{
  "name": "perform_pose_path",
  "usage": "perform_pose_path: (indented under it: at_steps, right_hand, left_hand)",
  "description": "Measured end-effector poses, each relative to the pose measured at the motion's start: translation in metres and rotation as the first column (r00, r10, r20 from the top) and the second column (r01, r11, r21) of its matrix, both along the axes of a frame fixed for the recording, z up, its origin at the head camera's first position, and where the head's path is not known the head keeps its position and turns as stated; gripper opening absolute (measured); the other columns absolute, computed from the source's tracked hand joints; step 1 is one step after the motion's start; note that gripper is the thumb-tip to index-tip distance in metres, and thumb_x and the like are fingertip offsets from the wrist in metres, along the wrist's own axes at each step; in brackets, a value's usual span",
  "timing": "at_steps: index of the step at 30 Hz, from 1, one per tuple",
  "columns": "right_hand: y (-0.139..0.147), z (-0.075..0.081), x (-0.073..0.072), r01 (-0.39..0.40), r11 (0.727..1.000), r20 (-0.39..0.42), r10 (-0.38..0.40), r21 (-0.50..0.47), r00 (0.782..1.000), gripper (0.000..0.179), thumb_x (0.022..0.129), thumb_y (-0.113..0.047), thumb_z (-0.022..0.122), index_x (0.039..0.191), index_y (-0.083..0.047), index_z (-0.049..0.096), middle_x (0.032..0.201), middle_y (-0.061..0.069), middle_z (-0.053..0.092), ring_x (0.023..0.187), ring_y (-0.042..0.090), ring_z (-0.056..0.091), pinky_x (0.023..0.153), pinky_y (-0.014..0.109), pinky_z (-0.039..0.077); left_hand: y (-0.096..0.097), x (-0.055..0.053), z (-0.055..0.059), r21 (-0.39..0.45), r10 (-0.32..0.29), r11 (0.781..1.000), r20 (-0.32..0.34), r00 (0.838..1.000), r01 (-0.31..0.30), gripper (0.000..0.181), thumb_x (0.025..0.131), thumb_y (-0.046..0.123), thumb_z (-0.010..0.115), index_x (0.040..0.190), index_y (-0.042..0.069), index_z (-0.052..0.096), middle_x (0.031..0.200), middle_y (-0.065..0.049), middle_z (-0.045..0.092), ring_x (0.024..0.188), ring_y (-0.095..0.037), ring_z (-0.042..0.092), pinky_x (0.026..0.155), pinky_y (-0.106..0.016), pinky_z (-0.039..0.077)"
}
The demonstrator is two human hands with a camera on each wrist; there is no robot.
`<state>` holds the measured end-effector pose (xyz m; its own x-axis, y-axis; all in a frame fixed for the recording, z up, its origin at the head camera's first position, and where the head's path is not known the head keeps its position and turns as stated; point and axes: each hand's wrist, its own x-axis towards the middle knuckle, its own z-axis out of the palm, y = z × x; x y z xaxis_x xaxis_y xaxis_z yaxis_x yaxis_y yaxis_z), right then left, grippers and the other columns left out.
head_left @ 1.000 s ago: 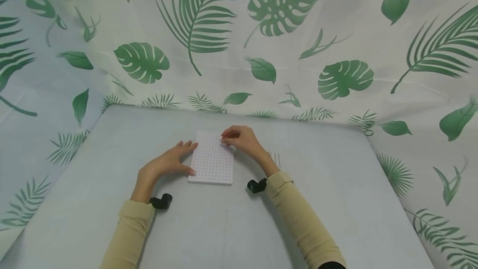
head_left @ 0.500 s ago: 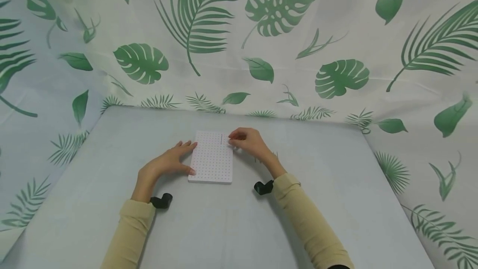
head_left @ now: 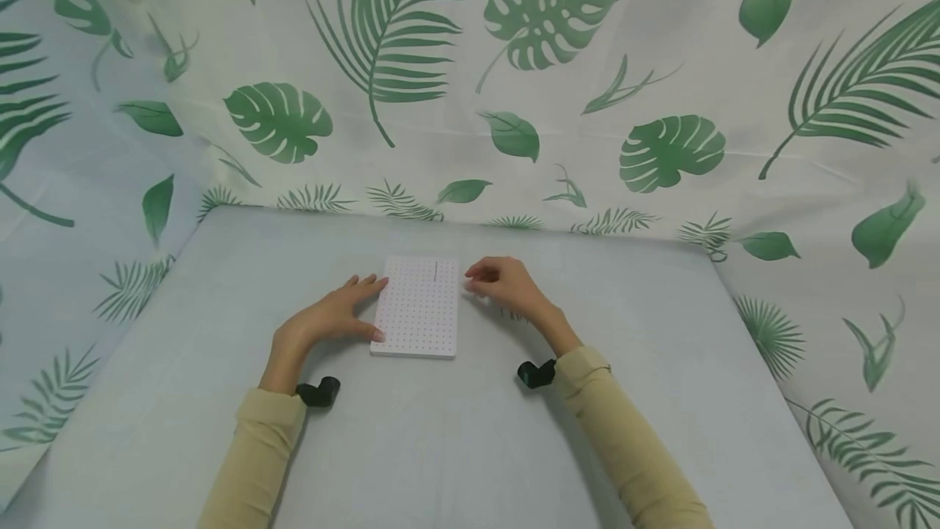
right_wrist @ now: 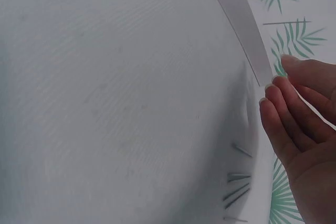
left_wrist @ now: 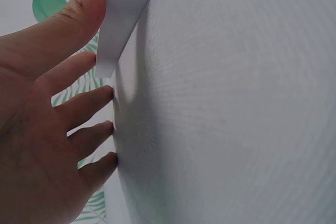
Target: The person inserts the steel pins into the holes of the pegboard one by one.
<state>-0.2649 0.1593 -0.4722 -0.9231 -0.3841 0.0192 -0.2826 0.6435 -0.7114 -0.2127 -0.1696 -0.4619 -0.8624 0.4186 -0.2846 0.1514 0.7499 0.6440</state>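
A white board dotted with small holes lies on the table. One thin dark pin stands up from its upper right part; the pin also sticks out past the board's edge in the right wrist view. My left hand spreads its fingers along the board's left side, thumb and fingertips at the edge. In the left wrist view, the thumb rests against the board's side. Just off the board's right edge hovers my right hand, fingers loosely bent and nothing between them.
Several thin metal pins lie on the table right of the board, partly hidden under my right hand in the head view. A leaf-printed cloth hangs behind the pale table.
My right hand has let go of the pin, which now stands in the board, and has drawn back to the right past the board's edge. My left hand has stayed in place.
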Motion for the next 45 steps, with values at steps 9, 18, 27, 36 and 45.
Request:
perform_pose_path:
  at_steps: [9, 18, 27, 36, 45]
  right_hand:
    - [0.017, 0.002, 0.006, 0.005, 0.999, 0.010, -0.006, 0.048, 1.000, 0.021, 0.091, -0.018, 0.077, 0.109, -0.007, 0.075, 0.099, 0.006, 0.076, 0.094, 0.020, 0.071, 0.088, 0.038, 0.057]
    - [0.036, 0.003, 0.009, 0.011, 0.994, -0.022, -0.008, 0.107, 1.000, 0.023, 0.090, -0.020, 0.079, 0.108, -0.006, 0.075, 0.097, 0.006, 0.074, 0.089, 0.020, 0.066, 0.081, 0.034, 0.053]
    - [0.050, 0.001, 0.013, -0.004, 0.993, -0.042, 0.009, 0.120, 0.999, 0.033, 0.088, -0.018, 0.082, 0.115, -0.003, 0.072, 0.110, 0.012, 0.073, 0.102, 0.028, 0.065, 0.091, 0.045, 0.054]
    - [0.056, 0.000, 0.011, -0.040, 0.983, -0.045, 0.049, 0.177, 0.998, 0.045, 0.081, -0.022, 0.088, 0.118, -0.002, 0.071, 0.111, 0.014, 0.070, 0.106, 0.030, 0.062, 0.096, 0.048, 0.051]
    - [0.057, -0.004, 0.010, -0.074, 0.978, -0.076, 0.091, 0.195, 0.993, 0.049, 0.079, -0.023, 0.089, 0.119, -0.001, 0.070, 0.111, 0.017, 0.070, 0.107, 0.034, 0.061, 0.096, 0.051, 0.049]
  left_hand:
    - [0.003, 0.000, 0.002, 0.005, 0.007, 1.000, 0.008, 1.000, -0.007, 0.097, 0.084, 0.031, 0.084, 0.162, 0.011, 0.031, 0.170, -0.021, 0.018, 0.158, -0.047, 0.005, 0.124, -0.069, 0.010]
    - [0.000, 0.000, 0.000, 0.005, 0.010, 1.000, -0.001, 1.000, -0.010, 0.098, 0.084, 0.033, 0.085, 0.162, 0.011, 0.031, 0.170, -0.021, 0.018, 0.158, -0.048, 0.005, 0.123, -0.069, 0.011]
    - [0.001, 0.000, -0.001, 0.001, 0.004, 1.000, -0.005, 1.000, -0.004, 0.098, 0.084, 0.034, 0.085, 0.163, 0.011, 0.030, 0.170, -0.021, 0.018, 0.158, -0.048, 0.004, 0.123, -0.069, 0.011]
    - [0.000, -0.001, -0.003, 0.007, 0.001, 1.000, -0.002, 1.000, -0.001, 0.098, 0.084, 0.033, 0.084, 0.163, 0.011, 0.030, 0.171, -0.021, 0.017, 0.158, -0.047, 0.004, 0.123, -0.069, 0.010]
    - [0.001, -0.001, -0.002, 0.003, -0.002, 1.000, 0.002, 1.000, 0.002, 0.098, 0.084, 0.033, 0.084, 0.163, 0.011, 0.030, 0.171, -0.021, 0.017, 0.158, -0.048, 0.004, 0.123, -0.069, 0.011]
